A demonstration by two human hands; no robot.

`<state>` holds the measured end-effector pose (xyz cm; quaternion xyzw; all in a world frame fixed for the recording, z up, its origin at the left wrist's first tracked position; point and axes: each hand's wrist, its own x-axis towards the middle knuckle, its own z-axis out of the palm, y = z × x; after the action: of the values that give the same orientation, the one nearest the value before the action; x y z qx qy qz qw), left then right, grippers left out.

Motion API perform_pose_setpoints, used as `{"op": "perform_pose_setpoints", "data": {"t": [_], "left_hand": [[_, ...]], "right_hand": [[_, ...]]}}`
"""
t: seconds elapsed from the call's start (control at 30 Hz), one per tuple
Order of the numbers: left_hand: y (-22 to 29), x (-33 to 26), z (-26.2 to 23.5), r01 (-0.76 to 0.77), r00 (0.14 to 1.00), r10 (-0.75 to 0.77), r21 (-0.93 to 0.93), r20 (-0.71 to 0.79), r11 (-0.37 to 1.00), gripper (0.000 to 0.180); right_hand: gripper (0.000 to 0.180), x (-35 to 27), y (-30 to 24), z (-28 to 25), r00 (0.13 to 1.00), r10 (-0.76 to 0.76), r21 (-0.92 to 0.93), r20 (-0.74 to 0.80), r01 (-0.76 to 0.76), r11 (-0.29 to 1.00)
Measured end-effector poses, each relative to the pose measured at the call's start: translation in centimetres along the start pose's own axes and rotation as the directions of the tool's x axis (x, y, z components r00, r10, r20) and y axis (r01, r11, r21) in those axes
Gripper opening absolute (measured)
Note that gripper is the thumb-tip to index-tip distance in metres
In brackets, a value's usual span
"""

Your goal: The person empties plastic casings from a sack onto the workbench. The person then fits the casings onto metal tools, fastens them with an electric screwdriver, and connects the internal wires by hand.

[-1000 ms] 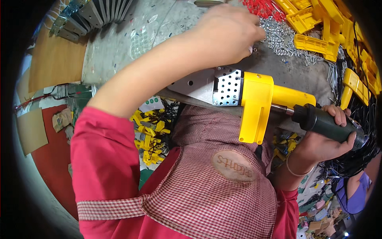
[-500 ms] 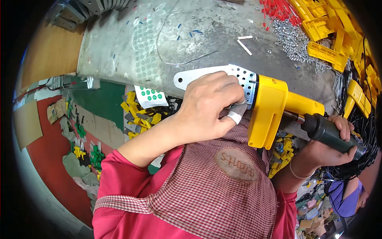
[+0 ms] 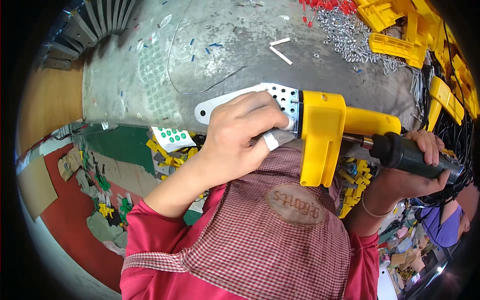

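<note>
Yellow plastic housing [image 3: 322, 137] with its perforated metal plate [image 3: 240, 100] sat at the counter [image 3: 150, 60] edge against my apron. My left hand [image 3: 240, 135] gripped the plate; my right hand [image 3: 415, 165] clasped the dark screwdriver [image 3: 410, 155]. I judged it best to keep the driver straight and press steadily.
</note>
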<state>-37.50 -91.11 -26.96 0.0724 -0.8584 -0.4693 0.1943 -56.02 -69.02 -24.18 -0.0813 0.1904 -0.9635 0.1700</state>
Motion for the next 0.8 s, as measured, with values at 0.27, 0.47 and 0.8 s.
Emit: {"op": "perform_pose_setpoints", "data": {"t": [0.27, 0.47, 0.8], "left_hand": [[-0.3, 0.2, -0.1, -0.064, 0.998, 0.065, -0.038, 0.021, 0.997, 0.013], [0.0, 0.1, 0.0, -0.054, 0.998, 0.054, -0.007, 0.025, 0.999, 0.012], [1.3, 4.4, -3.5, 0.119, 0.977, -0.104, -0.074, 0.186, 0.99, 0.018]], "right_hand": [[0.033, 0.0, 0.1, 0.2, 1.0, 0.005, 0.029, 0.019, -0.005, 1.0], [0.032, -0.3, 0.5, 0.5, 1.0, -0.015, 0.006, -0.024, 0.016, 1.0], [0.042, -0.1, -0.5, 1.4, 0.999, 0.011, -0.109, 0.046, -0.006, 0.994]]}}
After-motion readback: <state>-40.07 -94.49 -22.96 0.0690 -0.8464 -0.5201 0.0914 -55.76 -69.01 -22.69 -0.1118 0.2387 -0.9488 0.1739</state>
